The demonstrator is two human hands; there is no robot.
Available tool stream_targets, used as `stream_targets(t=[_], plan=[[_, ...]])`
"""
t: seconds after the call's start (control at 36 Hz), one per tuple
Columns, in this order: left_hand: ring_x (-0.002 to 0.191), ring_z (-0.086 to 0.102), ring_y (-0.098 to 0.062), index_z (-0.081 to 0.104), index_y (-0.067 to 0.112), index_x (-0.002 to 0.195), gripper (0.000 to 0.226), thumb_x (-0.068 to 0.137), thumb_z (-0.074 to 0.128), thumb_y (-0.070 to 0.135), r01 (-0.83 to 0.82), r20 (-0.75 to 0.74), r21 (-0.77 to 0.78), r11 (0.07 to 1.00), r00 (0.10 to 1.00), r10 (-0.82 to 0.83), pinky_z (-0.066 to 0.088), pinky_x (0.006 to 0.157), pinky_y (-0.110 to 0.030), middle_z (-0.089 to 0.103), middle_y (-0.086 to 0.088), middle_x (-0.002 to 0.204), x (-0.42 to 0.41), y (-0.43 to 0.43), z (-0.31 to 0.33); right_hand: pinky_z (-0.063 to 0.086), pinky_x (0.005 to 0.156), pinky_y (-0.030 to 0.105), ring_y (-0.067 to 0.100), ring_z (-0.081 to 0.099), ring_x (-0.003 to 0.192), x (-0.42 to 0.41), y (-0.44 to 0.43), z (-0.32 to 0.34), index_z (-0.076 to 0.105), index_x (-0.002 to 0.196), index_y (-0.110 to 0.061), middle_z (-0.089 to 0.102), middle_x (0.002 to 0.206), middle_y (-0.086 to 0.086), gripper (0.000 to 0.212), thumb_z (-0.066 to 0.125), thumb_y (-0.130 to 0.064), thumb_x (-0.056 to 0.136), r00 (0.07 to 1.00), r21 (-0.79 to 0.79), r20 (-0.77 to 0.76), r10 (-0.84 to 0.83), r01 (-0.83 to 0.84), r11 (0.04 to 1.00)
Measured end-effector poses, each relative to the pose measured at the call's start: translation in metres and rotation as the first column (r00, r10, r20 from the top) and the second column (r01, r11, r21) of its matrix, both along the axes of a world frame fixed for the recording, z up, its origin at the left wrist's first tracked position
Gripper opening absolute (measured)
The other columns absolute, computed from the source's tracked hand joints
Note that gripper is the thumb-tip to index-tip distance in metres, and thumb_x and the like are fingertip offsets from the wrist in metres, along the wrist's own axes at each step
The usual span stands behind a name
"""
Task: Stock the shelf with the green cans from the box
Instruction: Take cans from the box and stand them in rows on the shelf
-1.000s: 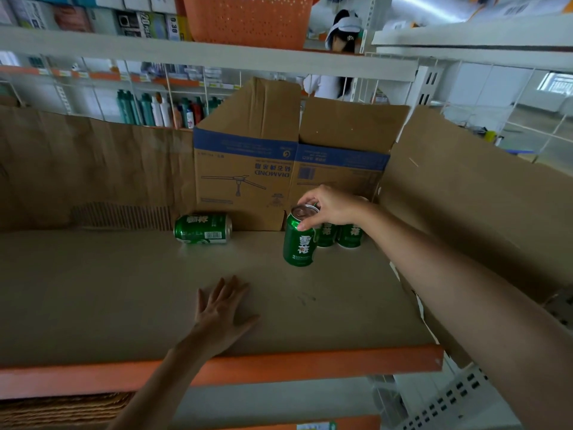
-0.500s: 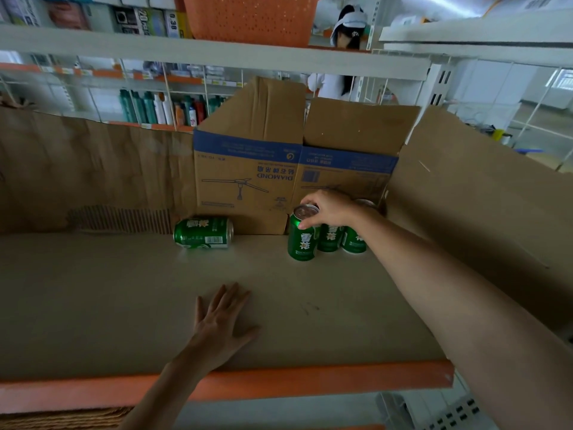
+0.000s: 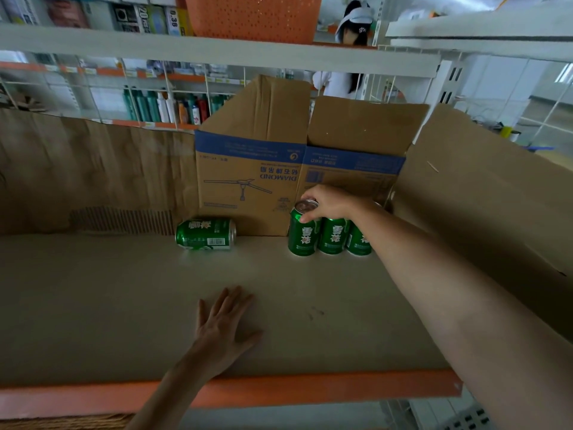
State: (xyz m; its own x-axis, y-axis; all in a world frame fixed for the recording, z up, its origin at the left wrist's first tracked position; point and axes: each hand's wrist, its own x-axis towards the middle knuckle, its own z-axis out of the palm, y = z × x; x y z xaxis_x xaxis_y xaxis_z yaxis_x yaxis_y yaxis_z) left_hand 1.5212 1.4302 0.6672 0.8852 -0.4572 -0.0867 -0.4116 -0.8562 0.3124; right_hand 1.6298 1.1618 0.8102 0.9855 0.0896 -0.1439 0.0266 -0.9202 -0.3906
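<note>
The right hand (image 3: 325,201) has its grip curled over the rim of an upright green can (image 3: 302,232), leftmost of three at the shelf (image 3: 93,305) rear. The left hand (image 3: 224,328) lies spread flat near the front edge; the third can (image 3: 359,240) is partly hidden by the forearm.

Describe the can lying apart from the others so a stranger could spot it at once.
Start at the cardboard box at the back of the shelf. At its lower left corner lies a green can. Unlike the three upright cans to the right, it lies on its side.
</note>
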Motion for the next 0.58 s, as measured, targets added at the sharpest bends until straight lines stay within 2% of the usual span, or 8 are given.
stream_targets(t=[0.08,0.11,0.19,0.22,0.31,0.39,0.44,0.58], plan=[[0.144,-0.008,-0.011,0.004,0.036,0.146,0.139,0.023,-0.025,0.094,0.008,0.004,-0.002,1.000,1.000,-0.008,-0.012,0.113,-0.041,-0.005,0.009,0.157,-0.001,0.001,0.001,0.049,0.082,0.036,0.021,0.061,0.095,0.001,0.000,-0.001,0.063,0.110,-0.013,0.066,0.108,0.005,0.037,0.074,-0.029,0.079,1.000,0.004,0.009,-0.003,0.003,1.000],[0.145,-0.008,-0.012,0.006,0.035,0.147,0.139,0.024,-0.023,0.094,0.006,0.001,-0.023,1.000,1.000,-0.006,-0.013,0.113,-0.041,-0.004,0.008,0.157,-0.001,0.001,0.000,0.049,0.082,0.035,0.021,0.061,0.096,0.001,0.000,-0.002,0.063,0.111,-0.012,0.066,0.108,0.006,0.037,0.074,-0.029,0.079,1.000,0.007,0.012,-0.004,0.004,1.000],[0.145,-0.005,-0.013,0.011,0.032,0.147,0.129,0.036,-0.001,0.096,0.005,-0.005,-0.073,0.997,1.000,-0.006,-0.012,0.113,-0.042,0.000,0.006,0.157,-0.001,0.001,0.000,0.046,0.077,0.031,0.020,0.060,0.095,0.001,0.000,-0.004,0.063,0.111,-0.011,0.066,0.110,0.006,0.038,0.075,-0.028,0.078,0.999,0.005,0.054,-0.001,0.000,1.000],[0.145,-0.004,-0.013,0.011,0.033,0.147,0.128,0.036,-0.001,0.096,0.006,0.005,-0.076,0.997,1.000,-0.006,-0.012,0.113,-0.042,0.000,0.006,0.157,-0.001,0.001,-0.001,0.043,0.075,0.029,0.019,0.059,0.095,0.001,0.001,-0.005,0.063,0.111,-0.011,0.065,0.110,0.005,0.039,0.076,-0.027,0.078,0.997,-0.002,0.081,0.004,-0.003,1.000],[0.145,-0.004,-0.012,0.012,0.033,0.147,0.137,0.029,-0.018,0.096,0.009,0.016,-0.075,0.997,1.000,-0.007,-0.012,0.112,-0.038,0.001,0.007,0.157,0.001,0.002,-0.004,0.041,0.077,0.029,0.021,0.056,0.100,0.000,0.001,-0.008,0.062,0.114,-0.010,0.061,0.113,0.006,0.042,0.075,-0.027,0.078,0.988,-0.037,0.152,0.018,-0.012,0.999],[0.145,-0.002,-0.013,0.016,0.032,0.147,0.130,0.036,-0.001,0.098,0.006,0.003,-0.115,0.993,1.000,-0.006,-0.011,0.113,-0.041,0.006,0.006,0.157,0.000,0.001,-0.004,0.039,0.079,0.029,0.021,0.053,0.101,-0.004,0.001,-0.009,0.061,0.117,-0.014,0.051,0.111,0.004,0.047,0.075,-0.033,0.077,0.968,-0.142,0.243,0.056,-0.022,0.990],[0.145,-0.002,-0.013,0.015,0.032,0.147,0.112,0.048,0.010,0.085,0.003,0.011,-0.116,0.993,1.000,-0.002,-0.009,0.114,-0.044,0.006,0.006,0.157,0.001,0.000,-0.003,0.039,0.078,0.028,0.022,0.053,0.100,-0.007,0.001,-0.009,0.061,0.118,-0.016,0.047,0.110,0.002,0.047,0.075,-0.035,0.077,0.953,-0.182,0.293,0.076,-0.022,0.983],[0.145,-0.005,-0.012,0.009,0.034,0.147,0.106,0.051,0.005,0.078,0.013,0.019,-0.062,0.998,1.000,-0.012,-0.010,0.114,-0.042,0.000,0.008,0.157,0.001,0.001,-0.005,0.041,0.071,0.028,0.023,0.055,0.102,-0.013,0.006,-0.014,0.048,0.131,-0.018,0.048,0.122,0.003,0.064,0.072,-0.044,0.077,0.936,-0.331,0.321,0.141,-0.028,0.943]])
